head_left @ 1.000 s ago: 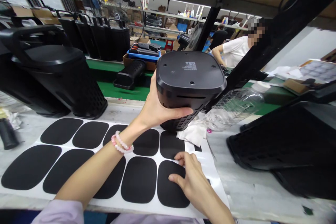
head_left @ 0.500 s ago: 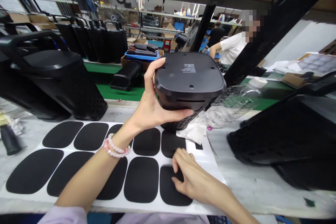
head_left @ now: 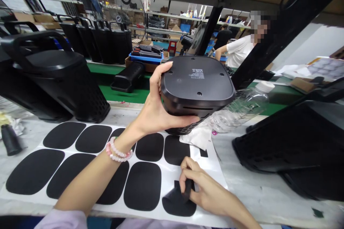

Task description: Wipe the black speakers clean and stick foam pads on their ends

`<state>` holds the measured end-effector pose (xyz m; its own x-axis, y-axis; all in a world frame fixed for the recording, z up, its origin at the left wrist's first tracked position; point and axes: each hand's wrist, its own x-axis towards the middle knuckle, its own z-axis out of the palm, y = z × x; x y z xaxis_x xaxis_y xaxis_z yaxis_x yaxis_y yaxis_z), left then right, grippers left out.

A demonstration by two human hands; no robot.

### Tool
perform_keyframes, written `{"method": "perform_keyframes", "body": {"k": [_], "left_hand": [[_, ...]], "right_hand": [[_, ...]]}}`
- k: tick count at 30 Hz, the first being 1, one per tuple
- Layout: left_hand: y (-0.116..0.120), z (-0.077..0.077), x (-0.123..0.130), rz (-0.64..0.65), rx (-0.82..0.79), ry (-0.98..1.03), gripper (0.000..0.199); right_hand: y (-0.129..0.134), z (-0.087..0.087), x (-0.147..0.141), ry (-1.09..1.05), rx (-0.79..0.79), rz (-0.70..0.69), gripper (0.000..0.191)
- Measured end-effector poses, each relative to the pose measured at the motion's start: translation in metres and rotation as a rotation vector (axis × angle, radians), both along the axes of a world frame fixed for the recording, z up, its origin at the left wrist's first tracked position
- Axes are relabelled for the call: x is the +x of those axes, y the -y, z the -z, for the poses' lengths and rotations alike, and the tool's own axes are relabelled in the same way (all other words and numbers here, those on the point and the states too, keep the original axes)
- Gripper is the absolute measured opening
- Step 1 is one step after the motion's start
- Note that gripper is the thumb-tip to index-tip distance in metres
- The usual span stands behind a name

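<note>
Wrapped round a black housing (head_left: 199, 78), my left hand (head_left: 157, 111) holds it above the bench with its flat, screwed face up. My right hand (head_left: 195, 184) pinches the lifted edge of a black pad (head_left: 178, 200), which curls up from the white backing sheet (head_left: 212, 171). Other black rounded pads (head_left: 142, 186) lie flat in two rows on that sheet, some partly covered by my left forearm. A white cloth or paper (head_left: 197, 136) lies just below the housing.
A clear plastic bottle (head_left: 242, 107) lies beyond the housing. Black handled units stand at the left (head_left: 64, 82), and more dark units lie at the right (head_left: 295, 143). A slanted black post (head_left: 282, 32) rises at the right. A person (head_left: 239, 50) is in the background.
My right hand has taken hold of the nearest right-hand pad's edge and peeled part of it up. The housing has shifted slightly right and down in view, still in my left hand.
</note>
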<state>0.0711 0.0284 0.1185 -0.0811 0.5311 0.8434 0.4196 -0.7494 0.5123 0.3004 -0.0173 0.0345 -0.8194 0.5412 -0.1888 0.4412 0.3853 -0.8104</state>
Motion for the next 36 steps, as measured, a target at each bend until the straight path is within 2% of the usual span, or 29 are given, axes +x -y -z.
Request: {"method": "perform_keyframes", "body": {"k": [4, 7, 9, 11, 13, 15, 18, 21, 26, 29, 33, 36], "left_hand": [[-0.003, 0.000, -0.002, 0.013, 0.039, -0.020, 0.101], [-0.003, 0.001, -0.003, 0.002, 0.040, -0.019, 0.102], [0.000, 0.001, -0.003, 0.010, 0.030, -0.026, 0.103], [0.005, 0.000, 0.000, 0.055, 0.020, -0.042, 0.101], [0.012, -0.003, 0.003, 0.082, 0.027, -0.076, 0.097], [0.018, -0.004, 0.008, 0.062, 0.072, -0.125, 0.097], [0.022, 0.001, 0.014, -0.014, 0.172, -0.175, 0.104], [0.015, 0.015, 0.017, -0.045, 0.260, -0.153, 0.109], [-0.005, 0.032, 0.018, 0.140, 0.367, -0.168, 0.111], [-0.008, 0.031, 0.020, 0.216, 0.340, -0.253, 0.116], [-0.004, 0.027, 0.020, 0.198, 0.331, -0.313, 0.128], [-0.001, 0.029, 0.019, 0.186, 0.208, -0.282, 0.138]], "right_hand": [[-0.007, 0.004, 0.020, -0.142, -0.223, 0.077, 0.011], [-0.014, 0.004, 0.043, -0.282, -0.301, 0.231, 0.035], [-0.020, 0.000, 0.061, -0.449, -0.285, 0.432, 0.052], [-0.024, -0.011, 0.079, -0.609, -0.217, 0.671, 0.058], [-0.026, -0.027, 0.093, -0.709, -0.113, 0.846, 0.055], [-0.023, -0.046, 0.100, -0.774, 0.017, 0.924, 0.048], [-0.017, -0.071, 0.096, -0.887, 0.208, 0.895, 0.037], [-0.015, -0.092, 0.086, -0.975, 0.245, 0.808, 0.025], [-0.019, -0.116, 0.073, -0.978, 0.157, 0.959, 0.041], [-0.019, -0.124, 0.064, -0.899, 0.050, 0.894, 0.044], [-0.015, -0.130, 0.047, -0.801, -0.104, 0.885, 0.044], [-0.015, -0.134, 0.044, -0.752, -0.127, 0.832, 0.039]]}}
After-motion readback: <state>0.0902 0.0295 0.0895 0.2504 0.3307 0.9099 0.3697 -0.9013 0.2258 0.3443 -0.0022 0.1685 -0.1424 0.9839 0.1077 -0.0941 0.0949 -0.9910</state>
